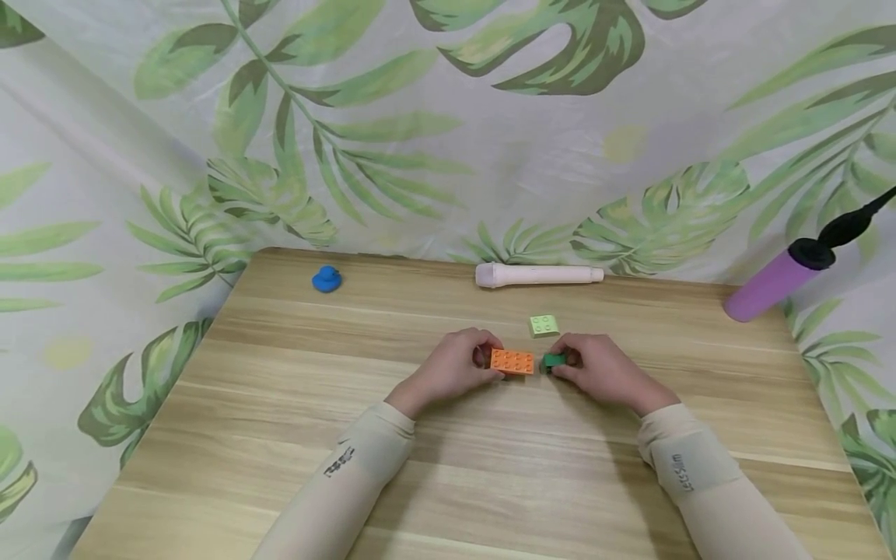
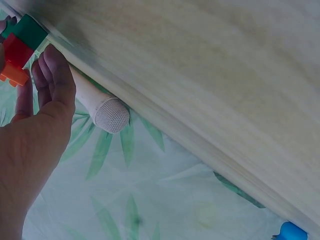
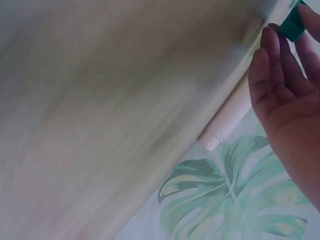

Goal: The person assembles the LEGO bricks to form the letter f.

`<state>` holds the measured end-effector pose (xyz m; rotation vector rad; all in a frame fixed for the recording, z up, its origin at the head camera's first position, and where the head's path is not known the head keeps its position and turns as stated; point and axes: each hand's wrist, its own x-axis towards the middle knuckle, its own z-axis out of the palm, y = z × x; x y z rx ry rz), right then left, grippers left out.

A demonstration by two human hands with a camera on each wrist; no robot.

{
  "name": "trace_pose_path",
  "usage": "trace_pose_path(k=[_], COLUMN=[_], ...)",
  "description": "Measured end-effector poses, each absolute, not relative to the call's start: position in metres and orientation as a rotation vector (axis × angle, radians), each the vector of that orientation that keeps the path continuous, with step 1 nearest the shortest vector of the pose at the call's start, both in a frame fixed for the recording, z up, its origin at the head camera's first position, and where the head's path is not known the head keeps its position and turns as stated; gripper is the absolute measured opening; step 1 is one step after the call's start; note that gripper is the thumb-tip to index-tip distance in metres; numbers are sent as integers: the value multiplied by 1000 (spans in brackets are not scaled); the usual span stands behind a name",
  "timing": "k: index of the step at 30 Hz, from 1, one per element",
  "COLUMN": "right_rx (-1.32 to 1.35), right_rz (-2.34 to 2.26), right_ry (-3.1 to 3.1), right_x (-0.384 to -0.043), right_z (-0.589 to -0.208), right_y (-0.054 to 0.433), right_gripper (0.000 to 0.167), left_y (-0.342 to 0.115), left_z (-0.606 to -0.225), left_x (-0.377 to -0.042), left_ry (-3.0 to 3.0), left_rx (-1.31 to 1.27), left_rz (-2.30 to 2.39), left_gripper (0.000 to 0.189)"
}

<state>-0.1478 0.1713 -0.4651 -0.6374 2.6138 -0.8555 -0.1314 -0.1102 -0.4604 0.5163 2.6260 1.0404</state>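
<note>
We see 2 hands with toy bricks near the middle of the worktop (image 1: pixel 490 482).
The left hand (image 1: pixel 451 364) pinches the left end of a stack, and we make out an orange brick (image 1: pixel 512 362) on top, a red brick (image 2: pixel 19 50) under it and a dark green brick (image 2: pixel 30 32) at the bottom; the right hand (image 1: pixel 605 369) pinches a small green brick (image 1: pixel 554 360) just beside the stack, a narrow gap between. Behind them we find a pale green brick (image 1: pixel 544 326) with 4 studs, then a microphone (image 1: pixel 539 275) along the back edge.
</note>
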Motion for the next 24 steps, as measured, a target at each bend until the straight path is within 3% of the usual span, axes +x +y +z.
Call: trace_pose_path(k=[6, 14, 24], right_rx=[-595, -619, -556], right_rz=[-958, -1029, -1058], right_ry=[2644, 2692, 2727], right_x=[-148, -149, -151], right_z=[-457, -452, -451], right_y=[173, 173, 170], right_gripper=[20, 38, 35], left_y=[-110, -109, -108], left_z=[-461, -465, -464], left_x=[-132, -133, -135], left_ry=[2626, 2623, 2607], left_rx=[522, 512, 522], left_rz=[1043, 1044, 1072], left_gripper=[35, 34, 34])
